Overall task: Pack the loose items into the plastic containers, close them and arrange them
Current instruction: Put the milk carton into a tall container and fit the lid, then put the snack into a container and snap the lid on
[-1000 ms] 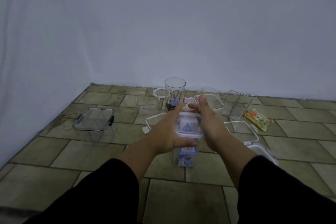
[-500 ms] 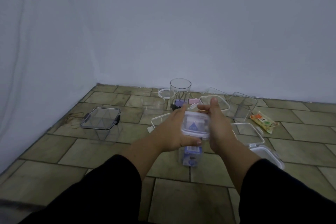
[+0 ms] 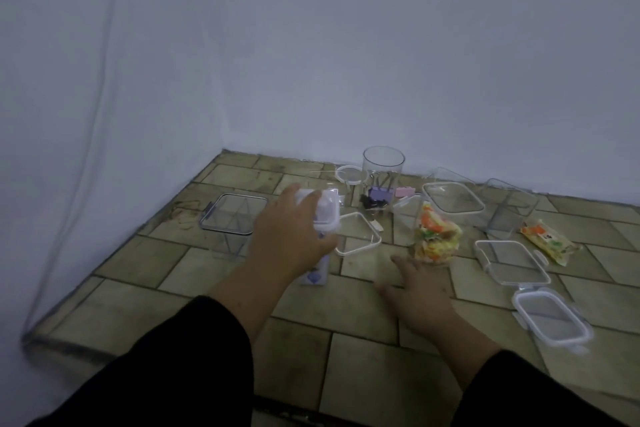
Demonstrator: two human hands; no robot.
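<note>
My left hand (image 3: 292,236) grips a tall clear container (image 3: 320,244) by its white-rimmed lid; a purple-and-white pack shows inside it near the floor. My right hand (image 3: 417,284) rests flat on the tiles with fingers spread, holding nothing, just in front of a clear container stuffed with colourful snack packets (image 3: 437,236). A loose snack packet (image 3: 550,241) lies at the right. A round clear jar (image 3: 381,177) with binder clips stands at the back, a pink clip (image 3: 405,191) beside it.
A closed clear box with a dark-rimmed lid (image 3: 233,218) stands at the left. Loose lids lie around: one (image 3: 356,237) by my left hand, two (image 3: 510,262) (image 3: 552,321) at the right. Empty containers (image 3: 512,208) and a lidded box (image 3: 452,201) sit near the back wall.
My right hand has let go of the lidded container and dropped to the floor. My left hand has carried the container leftward. The view has shifted, uncovering the snack-filled container.
</note>
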